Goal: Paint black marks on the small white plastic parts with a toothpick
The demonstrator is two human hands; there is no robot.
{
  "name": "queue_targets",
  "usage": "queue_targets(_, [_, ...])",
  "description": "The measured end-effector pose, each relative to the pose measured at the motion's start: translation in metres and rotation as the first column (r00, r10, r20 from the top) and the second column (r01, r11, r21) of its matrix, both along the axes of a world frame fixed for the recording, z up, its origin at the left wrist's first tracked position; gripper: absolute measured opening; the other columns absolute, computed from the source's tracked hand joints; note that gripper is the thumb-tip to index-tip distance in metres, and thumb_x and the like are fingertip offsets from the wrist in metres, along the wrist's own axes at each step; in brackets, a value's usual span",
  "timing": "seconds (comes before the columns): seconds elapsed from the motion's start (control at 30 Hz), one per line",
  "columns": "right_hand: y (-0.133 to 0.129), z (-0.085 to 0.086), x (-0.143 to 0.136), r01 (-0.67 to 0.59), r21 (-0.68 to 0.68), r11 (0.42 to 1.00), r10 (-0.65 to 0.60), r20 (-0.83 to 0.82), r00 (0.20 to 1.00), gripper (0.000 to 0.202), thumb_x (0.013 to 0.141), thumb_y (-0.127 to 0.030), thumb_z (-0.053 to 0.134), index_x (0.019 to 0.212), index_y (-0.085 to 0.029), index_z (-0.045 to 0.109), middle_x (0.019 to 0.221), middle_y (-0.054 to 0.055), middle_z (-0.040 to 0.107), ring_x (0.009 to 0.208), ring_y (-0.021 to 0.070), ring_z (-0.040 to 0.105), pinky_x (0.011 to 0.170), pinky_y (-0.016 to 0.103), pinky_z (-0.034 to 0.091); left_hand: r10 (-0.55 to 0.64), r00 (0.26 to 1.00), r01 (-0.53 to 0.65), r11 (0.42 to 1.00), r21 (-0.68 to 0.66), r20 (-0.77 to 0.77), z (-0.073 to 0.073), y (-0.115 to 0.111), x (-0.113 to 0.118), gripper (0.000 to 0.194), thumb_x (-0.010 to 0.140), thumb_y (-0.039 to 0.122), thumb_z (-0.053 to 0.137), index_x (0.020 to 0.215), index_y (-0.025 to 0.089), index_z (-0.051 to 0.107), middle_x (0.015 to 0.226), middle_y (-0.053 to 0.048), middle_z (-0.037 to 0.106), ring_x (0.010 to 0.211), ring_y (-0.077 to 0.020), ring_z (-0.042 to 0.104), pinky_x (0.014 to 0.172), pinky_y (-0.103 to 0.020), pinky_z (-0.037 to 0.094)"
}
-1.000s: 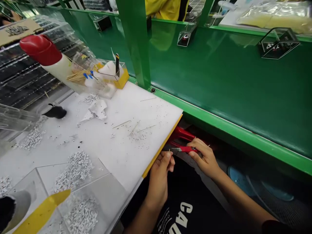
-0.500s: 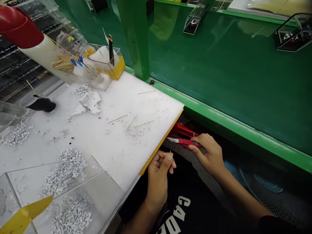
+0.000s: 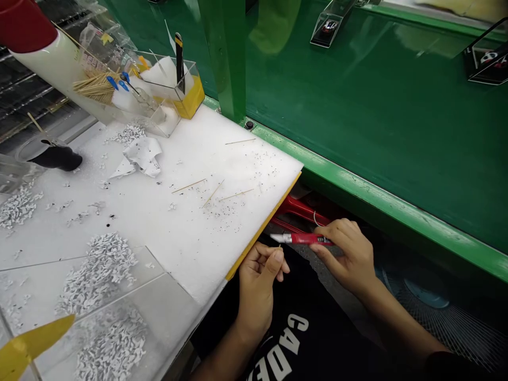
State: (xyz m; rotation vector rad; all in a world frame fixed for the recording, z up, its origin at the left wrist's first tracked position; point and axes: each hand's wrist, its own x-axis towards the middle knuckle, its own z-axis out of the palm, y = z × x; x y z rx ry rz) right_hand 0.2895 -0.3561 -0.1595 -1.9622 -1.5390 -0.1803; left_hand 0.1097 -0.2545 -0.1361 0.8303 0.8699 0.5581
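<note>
My right hand (image 3: 347, 251) is closed around the red handle of a craft knife (image 3: 304, 239). Its silver blade points left, toward my other hand. My left hand (image 3: 262, 270) pinches a thin wooden stick (image 3: 280, 246) between thumb and finger; only the short light tip shows above the fingertips. Both hands are just off the edge of the white foam-topped table (image 3: 190, 243), over my lap. Several thin wooden sticks (image 3: 189, 186) lie on the foam among dark specks.
Heaps of small white-grey pieces (image 3: 97, 270) lie on the left, partly behind a clear sheet. A clear box (image 3: 190, 95) with tools, a bundle of sticks (image 3: 95, 87) and a black cup (image 3: 57, 157) stand farther back. A green conveyor (image 3: 357, 106) carries clear cases.
The knife has swung slightly to lie more level, and my right hand has shifted a little right and down. My left hand keeps its pinch. The camera view has shifted slightly.
</note>
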Motion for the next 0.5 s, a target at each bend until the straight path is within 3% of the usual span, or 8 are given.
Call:
queue_targets(0.1, [-0.0017,0.0004,0.0025,0.057,0.005,0.998,-0.057,-0.007,0.998,0.024,0.106,-0.041,0.062,0.106,-0.017,0.067,0.094,0.001,0.067,0.080,0.0130,0.064,0.076,0.031,0.059,0.006,1.000,-0.006,1.000,-0.005,-0.002,-0.0010,-0.0008,-0.0010,0.024,0.100,0.033,0.074,0.084,0.016,0.066,0.071,0.005,0.062,0.060,-0.0112,0.058,0.067,-0.029,0.056])
queue_targets(0.37, [-0.0072,0.0087,-0.0007,-0.053,-0.017,0.998,0.053,0.033,0.998,0.031,0.105,-0.047,0.061,0.102,-0.018,0.066,0.089,0.000,0.064,0.077,0.0127,0.061,0.075,0.031,0.056,0.046,0.999,-0.046,0.999,-0.023,0.002,-0.0047,-0.0023,-0.0020,0.022,0.099,0.030,0.075,0.085,0.015,0.065,0.073,0.005,0.062,0.061,-0.0109,0.059,0.062,-0.026,0.055])
queue_targets(0.5, [-0.0072,0.0064,0.0002,0.023,-0.022,1.000,-0.022,0.011,1.000,0.026,0.105,-0.043,0.062,0.103,-0.018,0.067,0.090,0.000,0.065,0.078,0.0126,0.062,0.075,0.030,0.057,0.047,0.999,-0.046,0.998,-0.035,0.010,-0.0048,-0.0033,-0.0019,0.020,0.099,0.028,0.075,0.087,0.015,0.067,0.073,0.005,0.063,0.062,-0.0110,0.060,0.064,-0.027,0.056])
